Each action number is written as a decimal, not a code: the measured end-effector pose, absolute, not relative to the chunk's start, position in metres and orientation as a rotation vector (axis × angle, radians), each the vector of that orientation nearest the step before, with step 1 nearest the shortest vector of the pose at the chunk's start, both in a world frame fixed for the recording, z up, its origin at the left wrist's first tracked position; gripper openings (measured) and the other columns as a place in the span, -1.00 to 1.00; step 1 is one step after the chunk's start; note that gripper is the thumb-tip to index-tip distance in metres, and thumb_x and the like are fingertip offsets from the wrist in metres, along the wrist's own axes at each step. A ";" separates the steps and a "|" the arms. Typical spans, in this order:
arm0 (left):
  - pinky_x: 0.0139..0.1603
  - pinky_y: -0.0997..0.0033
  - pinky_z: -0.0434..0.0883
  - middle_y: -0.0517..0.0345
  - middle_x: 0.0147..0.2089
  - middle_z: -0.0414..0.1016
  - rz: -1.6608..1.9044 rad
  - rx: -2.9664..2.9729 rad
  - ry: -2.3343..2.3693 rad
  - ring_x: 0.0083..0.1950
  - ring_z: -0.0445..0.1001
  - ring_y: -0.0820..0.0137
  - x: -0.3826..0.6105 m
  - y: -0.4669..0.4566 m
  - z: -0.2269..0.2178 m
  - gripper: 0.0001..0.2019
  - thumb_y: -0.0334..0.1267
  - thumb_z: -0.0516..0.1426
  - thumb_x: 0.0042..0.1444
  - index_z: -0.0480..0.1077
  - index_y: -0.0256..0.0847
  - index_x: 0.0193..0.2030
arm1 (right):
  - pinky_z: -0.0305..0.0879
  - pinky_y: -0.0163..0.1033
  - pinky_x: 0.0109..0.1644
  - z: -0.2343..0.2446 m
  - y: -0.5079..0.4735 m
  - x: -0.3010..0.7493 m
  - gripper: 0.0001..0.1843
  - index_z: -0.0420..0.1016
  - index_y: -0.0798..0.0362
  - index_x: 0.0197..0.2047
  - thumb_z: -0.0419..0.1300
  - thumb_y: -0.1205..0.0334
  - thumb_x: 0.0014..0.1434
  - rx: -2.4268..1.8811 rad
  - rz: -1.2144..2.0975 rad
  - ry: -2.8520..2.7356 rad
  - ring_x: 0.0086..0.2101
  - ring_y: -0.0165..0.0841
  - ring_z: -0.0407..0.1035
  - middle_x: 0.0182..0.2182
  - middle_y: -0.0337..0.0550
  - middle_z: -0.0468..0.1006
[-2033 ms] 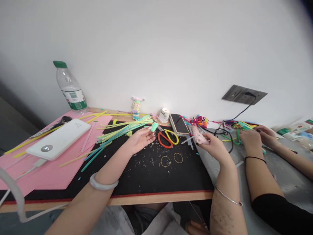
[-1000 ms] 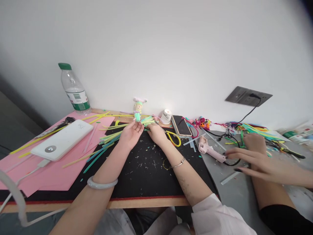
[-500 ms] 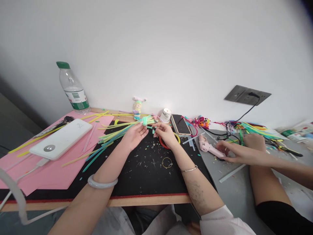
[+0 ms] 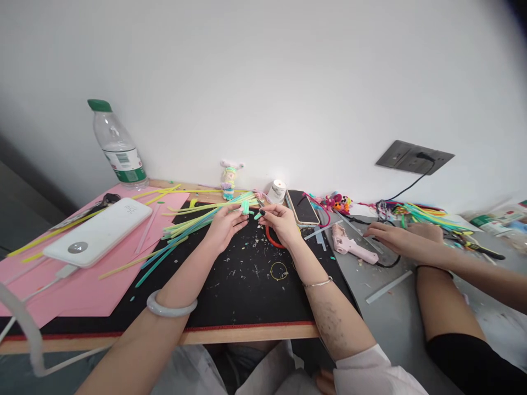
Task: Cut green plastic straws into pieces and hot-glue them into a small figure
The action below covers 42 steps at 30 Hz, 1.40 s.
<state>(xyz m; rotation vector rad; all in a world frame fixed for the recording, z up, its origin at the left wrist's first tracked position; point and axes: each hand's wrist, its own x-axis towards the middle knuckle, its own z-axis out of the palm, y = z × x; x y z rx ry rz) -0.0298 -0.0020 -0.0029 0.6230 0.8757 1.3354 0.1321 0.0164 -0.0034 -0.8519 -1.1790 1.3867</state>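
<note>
"Your hands, quick: what have they got?"

"Both in a close pinch. Your left hand point(image 4: 225, 226) holds the green bundle point(image 4: 245, 207); your right hand point(image 4: 283, 224) has the small green piece point(image 4: 257, 216) just beside it, over the black mat point(image 4: 247, 296). Whether the two pieces touch, can't tell."

"Changed?"

"Two seconds back your right hand holds the pink glue gun point(image 4: 353, 248). Now that lies on the grey surface point(image 4: 395, 329) to your right, and the co-worker's hand point(image 4: 389, 236), on it half a second ago, is off it and near."

"Meaning?"

"I'd judge both your hands are given to the green pieces, gun out of use for the moment."

"Surface, go."

"Wooden bench point(image 4: 255, 332) under your mat, pale scraps scattered, a thin ring point(image 4: 280, 271) lying there. Red scissor handle point(image 4: 274, 238) partly behind your right hand. Loose stems point(image 4: 181, 236) fan out left, reaching the pink paper point(image 4: 94, 293), where your white power bank point(image 4: 99, 233) sits. Along the back: bottle point(image 4: 119, 148), small eared figure point(image 4: 229, 181) standing, upturned cup point(image 4: 277, 193), phone point(image 4: 303, 208)."

"Room?"

"Plain pale wall point(image 4: 263, 82) ahead of you, socket plate point(image 4: 414, 156) on the right with a plug in it."
</note>
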 end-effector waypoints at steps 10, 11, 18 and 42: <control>-0.12 0.23 0.41 0.03 -0.28 0.47 1.218 0.885 0.937 -0.28 0.51 0.37 -0.026 -0.007 -0.005 -0.79 -0.39 0.14 0.03 0.32 -0.22 -0.14 | 0.34 -0.38 -0.45 -0.004 0.023 0.142 -0.77 0.46 0.09 -0.35 0.32 0.26 -0.15 -0.903 1.181 -1.146 -0.58 -0.50 0.37 -0.61 -0.31 0.47; -0.12 0.23 0.41 0.03 -0.29 0.47 1.222 0.875 0.919 -0.28 0.51 0.36 -0.026 -0.007 -0.005 -0.77 -0.40 0.14 0.03 0.32 -0.21 -0.13 | 0.34 -0.36 -0.45 -0.004 0.023 0.143 -0.76 0.46 0.09 -0.35 0.33 0.24 -0.15 -0.907 1.179 -1.146 -0.57 -0.49 0.37 -0.62 -0.31 0.47; -0.04 0.20 0.38 0.05 -0.28 0.48 1.243 0.767 0.809 -0.24 0.51 0.37 -0.027 -0.006 -0.006 -0.74 -0.46 0.11 0.05 0.33 -0.18 -0.10 | 0.37 -0.35 -0.46 0.000 0.023 0.146 -0.74 0.48 0.11 -0.41 0.39 0.22 -0.21 -0.903 1.227 -1.101 -0.58 -0.47 0.37 -0.62 -0.25 0.50; -0.09 0.28 0.38 0.03 -0.20 0.47 1.109 0.747 0.735 -0.26 0.49 0.40 -0.025 -0.010 -0.005 -0.73 -0.44 0.15 0.01 0.38 -0.16 -0.11 | 0.09 -0.34 -0.52 0.004 0.017 0.140 -0.79 0.56 0.06 -0.44 0.39 0.18 -0.21 -0.833 1.359 -1.272 -0.50 -0.48 0.23 -0.32 -0.14 0.52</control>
